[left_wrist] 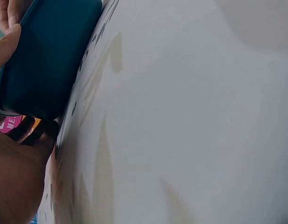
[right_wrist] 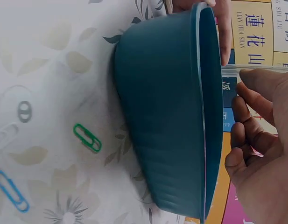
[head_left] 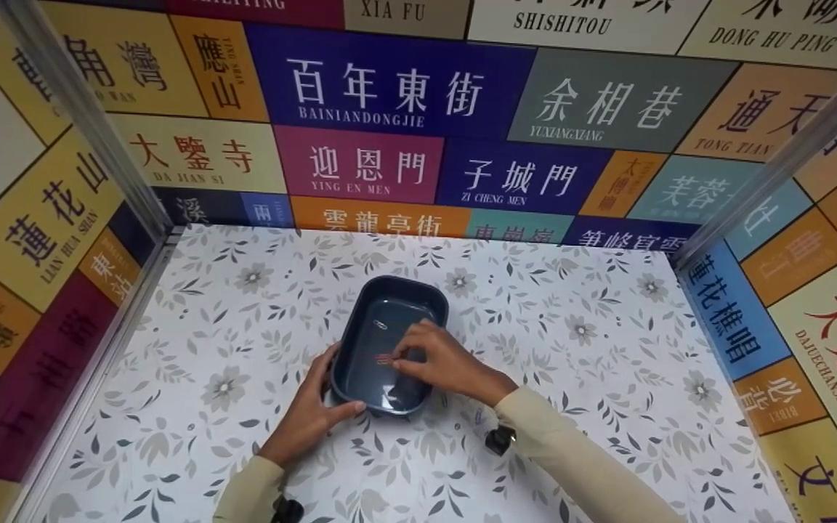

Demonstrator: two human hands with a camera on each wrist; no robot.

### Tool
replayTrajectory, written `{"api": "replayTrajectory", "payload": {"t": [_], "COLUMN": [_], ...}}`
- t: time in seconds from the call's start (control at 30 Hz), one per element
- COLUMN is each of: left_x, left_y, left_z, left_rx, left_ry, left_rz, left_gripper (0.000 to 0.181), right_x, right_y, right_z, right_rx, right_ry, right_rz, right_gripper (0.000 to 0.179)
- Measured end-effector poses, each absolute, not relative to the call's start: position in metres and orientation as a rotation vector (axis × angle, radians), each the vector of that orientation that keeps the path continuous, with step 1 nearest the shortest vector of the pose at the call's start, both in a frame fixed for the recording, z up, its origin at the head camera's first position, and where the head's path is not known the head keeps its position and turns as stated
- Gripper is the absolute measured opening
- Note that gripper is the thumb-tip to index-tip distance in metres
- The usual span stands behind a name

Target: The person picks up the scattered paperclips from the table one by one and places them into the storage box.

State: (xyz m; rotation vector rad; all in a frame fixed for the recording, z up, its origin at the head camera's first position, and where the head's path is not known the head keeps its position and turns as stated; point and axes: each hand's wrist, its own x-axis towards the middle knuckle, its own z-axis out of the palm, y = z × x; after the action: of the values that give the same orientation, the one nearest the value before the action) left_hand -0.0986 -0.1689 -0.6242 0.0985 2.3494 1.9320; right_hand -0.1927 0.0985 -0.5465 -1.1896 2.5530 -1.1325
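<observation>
A dark blue rectangular dish [head_left: 353, 312] lies on the patterned tabletop. My left hand [head_left: 313, 407] grips its near left corner, thumb on the near rim and fingers along the left side. Over the dish's right side is my right hand [head_left: 433, 356], fingers curled, thumb and forefinger pinching a small red paper clip [head_left: 383, 358]. A pale paper clip [head_left: 380, 325] lies farther up inside the dish. In the right wrist view the curled fingers [right_wrist: 237, 135] hang beyond the rim and the clip is not distinguishable.
Outside the dish, a green paper clip [right_wrist: 87, 138], a blue paper clip [right_wrist: 11, 190] and a white paper clip [right_wrist: 4, 135] lie on the table. The floral tabletop [head_left: 571, 407] meets walls of coloured printed signs [head_left: 389, 87] at the back and sides.
</observation>
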Motion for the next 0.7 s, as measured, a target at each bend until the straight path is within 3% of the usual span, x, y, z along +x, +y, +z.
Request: {"api": "replayTrajectory", "payload": {"t": [0.7], "left_x": [-0.100], "left_y": [-0.168], "left_z": [-0.623], "left_rx": [0.082], "left_ry": [2.346], "left_rz": [1.937], "left_gripper": [0.112], "right_x": [-0.166], "right_y": [0.139], "right_z": [-0.568], "right_rx": [-1.360], "right_ry": [2.583], "right_rz": [-1.415], "right_gripper": [0.010]}}
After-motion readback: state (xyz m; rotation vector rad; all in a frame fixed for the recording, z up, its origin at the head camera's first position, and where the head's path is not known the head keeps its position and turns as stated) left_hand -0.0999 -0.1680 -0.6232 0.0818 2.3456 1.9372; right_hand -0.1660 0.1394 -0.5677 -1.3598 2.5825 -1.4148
